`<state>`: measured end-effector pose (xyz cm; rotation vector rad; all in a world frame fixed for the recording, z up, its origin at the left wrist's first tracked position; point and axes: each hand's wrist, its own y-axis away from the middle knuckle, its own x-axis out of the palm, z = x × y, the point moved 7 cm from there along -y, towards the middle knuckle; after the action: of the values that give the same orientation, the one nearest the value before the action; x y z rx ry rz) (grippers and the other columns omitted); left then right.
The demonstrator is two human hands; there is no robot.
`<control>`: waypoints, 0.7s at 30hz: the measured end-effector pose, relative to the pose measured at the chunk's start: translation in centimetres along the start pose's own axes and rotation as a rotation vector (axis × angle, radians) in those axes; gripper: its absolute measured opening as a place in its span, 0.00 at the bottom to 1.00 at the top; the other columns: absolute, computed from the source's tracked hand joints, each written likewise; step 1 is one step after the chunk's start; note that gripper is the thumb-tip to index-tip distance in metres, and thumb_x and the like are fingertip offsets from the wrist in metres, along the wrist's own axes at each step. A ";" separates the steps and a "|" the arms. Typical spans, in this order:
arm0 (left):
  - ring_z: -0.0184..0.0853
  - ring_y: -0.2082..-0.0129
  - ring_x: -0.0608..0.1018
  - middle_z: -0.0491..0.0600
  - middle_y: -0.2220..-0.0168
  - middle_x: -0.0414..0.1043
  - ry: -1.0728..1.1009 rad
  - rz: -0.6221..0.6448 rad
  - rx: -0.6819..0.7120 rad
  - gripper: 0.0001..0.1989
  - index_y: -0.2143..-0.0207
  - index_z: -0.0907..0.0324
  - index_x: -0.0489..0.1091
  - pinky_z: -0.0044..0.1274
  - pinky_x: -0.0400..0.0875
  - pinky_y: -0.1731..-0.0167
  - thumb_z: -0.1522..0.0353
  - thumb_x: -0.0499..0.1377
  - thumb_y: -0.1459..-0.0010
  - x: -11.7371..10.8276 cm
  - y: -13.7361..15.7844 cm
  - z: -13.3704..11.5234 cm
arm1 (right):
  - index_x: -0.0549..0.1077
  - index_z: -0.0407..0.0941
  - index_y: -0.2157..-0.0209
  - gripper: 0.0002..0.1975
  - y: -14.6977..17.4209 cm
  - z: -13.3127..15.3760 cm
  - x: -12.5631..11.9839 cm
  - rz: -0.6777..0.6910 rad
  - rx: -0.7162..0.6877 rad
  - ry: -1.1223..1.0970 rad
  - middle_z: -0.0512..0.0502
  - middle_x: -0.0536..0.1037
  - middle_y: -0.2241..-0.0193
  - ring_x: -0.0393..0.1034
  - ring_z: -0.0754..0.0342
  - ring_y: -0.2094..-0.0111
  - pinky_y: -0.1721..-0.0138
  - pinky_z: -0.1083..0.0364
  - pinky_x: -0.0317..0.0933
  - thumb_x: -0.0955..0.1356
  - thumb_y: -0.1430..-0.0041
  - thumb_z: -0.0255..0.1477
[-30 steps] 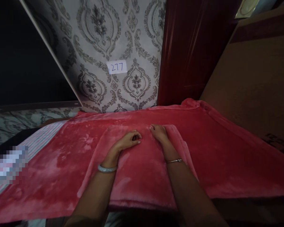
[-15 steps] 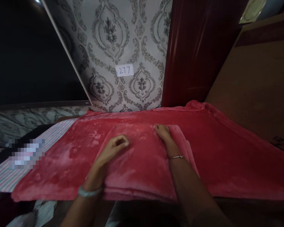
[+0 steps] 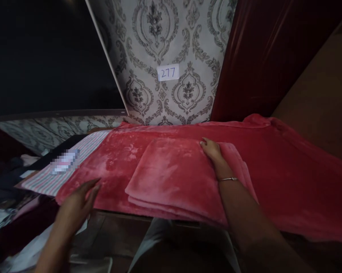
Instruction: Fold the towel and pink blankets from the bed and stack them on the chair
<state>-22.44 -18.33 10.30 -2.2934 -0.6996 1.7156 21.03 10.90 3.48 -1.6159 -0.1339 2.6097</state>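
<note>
The folded blanket (image 3: 173, 178) lies at the centre of the frame, on a red spread (image 3: 296, 170) of much the same colour. Judging from its stacked layers, the main folding is done; the layers step out unevenly along the right side and at the near edge, so squaring those up seems the most that is left, though whether another fold is due cannot be told. The right hand (image 3: 211, 149), right of centre, rests on the blanket's far side with fingers curled; whether they pinch any fabric cannot be told. The left hand (image 3: 76, 204), at lower left, is empty, thumb and fingers apart, near the spread's front edge and clear of the blanket. A white label (image 3: 168, 72) on the wall (image 3: 188, 91), upper centre, reads "277" in blue handwriting. No brand is legible on the dark screen (image 3: 51, 60) at upper left.
</note>
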 end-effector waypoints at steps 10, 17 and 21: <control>0.52 0.29 0.53 0.59 0.30 0.53 -0.018 0.158 0.503 0.34 0.32 0.58 0.57 0.49 0.50 0.34 0.53 0.51 0.36 11.4 -2.4 -17.2 | 0.60 0.51 0.32 0.29 8.9 1.7 -3.4 -0.106 -0.236 0.202 0.42 0.59 0.32 0.51 0.37 0.32 0.35 0.32 0.46 0.59 0.31 0.44; 0.54 0.29 0.51 0.54 0.30 0.53 -0.093 0.163 0.447 0.31 0.33 0.53 0.59 0.51 0.49 0.35 0.55 0.50 0.35 14.6 0.8 -14.3 | 0.56 0.51 0.31 0.30 14.9 -6.7 -1.4 -0.122 -0.101 0.224 0.47 0.52 0.29 0.41 0.41 0.29 0.34 0.35 0.45 0.56 0.31 0.43; 0.54 0.29 0.52 0.57 0.30 0.53 -0.077 0.155 0.396 0.30 0.34 0.56 0.62 0.52 0.50 0.35 0.56 0.48 0.35 13.9 1.1 -12.1 | 0.56 0.48 0.31 0.32 16.1 -9.5 -1.4 -0.151 -0.023 0.031 0.43 0.49 0.29 0.45 0.40 0.30 0.37 0.36 0.53 0.56 0.32 0.44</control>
<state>-7.75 -11.17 1.75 -2.0581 -0.1708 1.8213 29.96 -4.88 -1.25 -1.5855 -0.2734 2.4785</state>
